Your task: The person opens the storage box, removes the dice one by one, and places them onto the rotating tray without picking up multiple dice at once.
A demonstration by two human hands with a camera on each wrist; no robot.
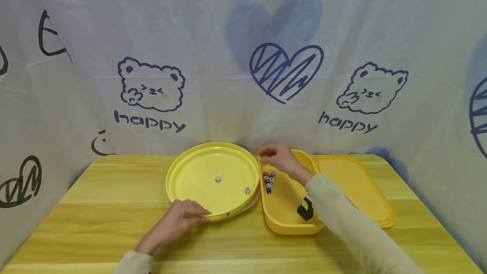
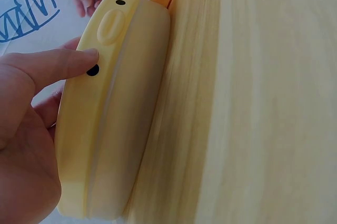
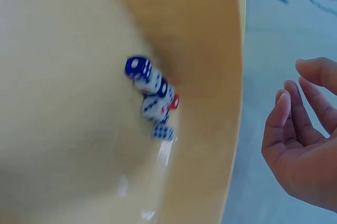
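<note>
My left hand [image 1: 176, 222] grips the near rim of a round yellow tray [image 1: 205, 195], thumb on its outer wall beside a black dot in the left wrist view. Two small dice lie in the tray, a white die [image 1: 218, 179] near the middle and another die [image 1: 247, 190] toward the right edge. Over the far left part of an orange-yellow box [image 1: 293, 228] hangs my right hand [image 1: 281, 159], fingers loosely bent with a gap to the thumb and nothing between them. Below it, several white, blue and red dice [image 3: 155, 105] cluster against the box's wall.
A black object with a yellow mark [image 1: 305, 209] sits in the box's near right part. The flat yellow lid [image 1: 354, 185] lies to the right, partly behind my right sleeve. A printed cloth [image 1: 213, 54] hangs behind the wooden table [image 1: 95, 215].
</note>
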